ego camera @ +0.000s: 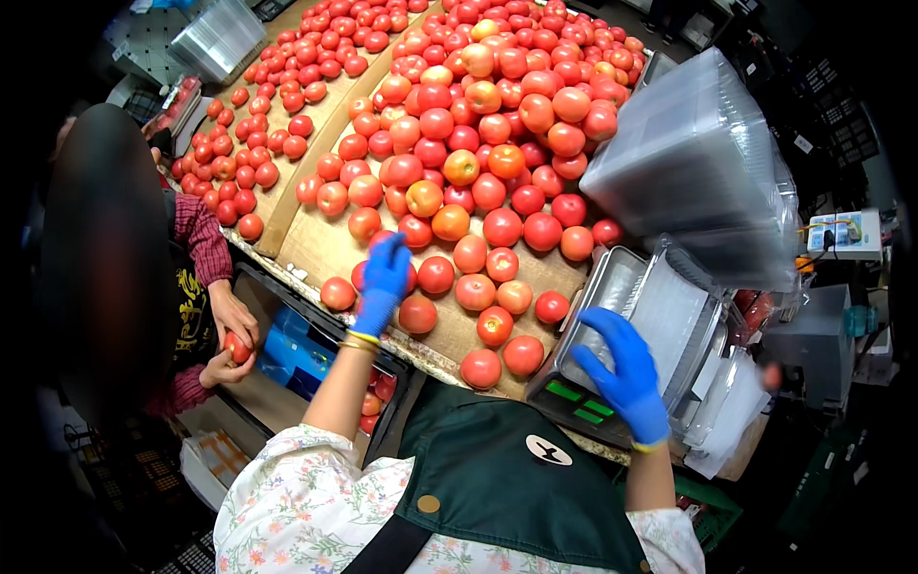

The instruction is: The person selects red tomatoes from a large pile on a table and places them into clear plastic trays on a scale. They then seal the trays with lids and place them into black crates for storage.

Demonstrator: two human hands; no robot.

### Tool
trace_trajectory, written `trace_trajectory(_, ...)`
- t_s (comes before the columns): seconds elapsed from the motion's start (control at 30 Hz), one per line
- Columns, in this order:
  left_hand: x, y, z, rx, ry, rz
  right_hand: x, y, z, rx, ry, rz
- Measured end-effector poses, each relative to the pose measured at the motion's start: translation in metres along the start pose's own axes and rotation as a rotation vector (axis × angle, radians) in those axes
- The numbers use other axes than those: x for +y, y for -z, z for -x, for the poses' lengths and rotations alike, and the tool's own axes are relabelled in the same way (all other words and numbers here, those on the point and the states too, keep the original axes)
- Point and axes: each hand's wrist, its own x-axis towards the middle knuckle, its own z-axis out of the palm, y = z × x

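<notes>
My left hand [384,287], in a blue knit glove, lies over tomatoes near the table's front edge. Its fingertips reach a tomato [380,237]; whether they grip it is hidden by the hand. To its right sits another tomato [436,275]. My right hand [625,373], gloved alike, has thumb and fingers apart with nothing in them. Below it is a weighing scale [574,402] with green lit displays and a metal pan. A clear plastic tray [667,316] with a white liner sits beside the pan, close to my right fingers.
A large tomato heap [495,107] covers the table behind a wooden divider [330,107]. Tall stacked clear trays [674,158] stand at right. At left, a co-worker's hands [233,337] hold a tomato over a crate [287,380]. A power strip [846,233] lies far right.
</notes>
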Motion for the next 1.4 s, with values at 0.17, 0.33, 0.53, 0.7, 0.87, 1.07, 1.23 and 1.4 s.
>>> trace_trajectory(0.17, -0.016, 0.001, -0.063, 0.010, -0.034, 0.054, 0.015, -0.093, -0.112, -0.160, 0.135, -0.124)
trace_trajectory(0.33, 0.025, -0.038, -0.085, -0.187, -0.254, -0.688, 0.031, -0.196, -0.208, -0.273, 0.034, 0.205)
trace_trajectory(0.53, 0.007, -0.032, -0.112, -0.265, -0.360, -0.560, 0.053, -0.240, -0.221, -0.248, -0.101, 0.137)
trace_trajectory(0.7, 0.032, 0.000, -0.074, -0.252, 0.333, 0.712, 0.043, -0.169, -0.190, -0.267, -0.285, -0.709)
trace_trajectory(0.87, 0.089, 0.003, -0.040, -0.570, 0.927, 1.542, 0.031, -0.043, -0.071, -0.152, -0.436, -1.698)
trace_trajectory(1.07, 0.198, -0.075, 0.042, -1.003, 0.091, 0.734, 0.056, 0.057, 0.062, 0.321, -0.558, -0.620)
trace_trajectory(1.23, 0.226, -0.178, 0.120, -0.778, -0.884, -0.001, 0.085, 0.041, 0.120, 0.232, -0.528, 0.320)
trace_trajectory(1.4, 0.194, -0.191, 0.142, -0.747, -0.963, -0.241, 0.108, 0.013, 0.128, 0.148, -0.299, 0.734)
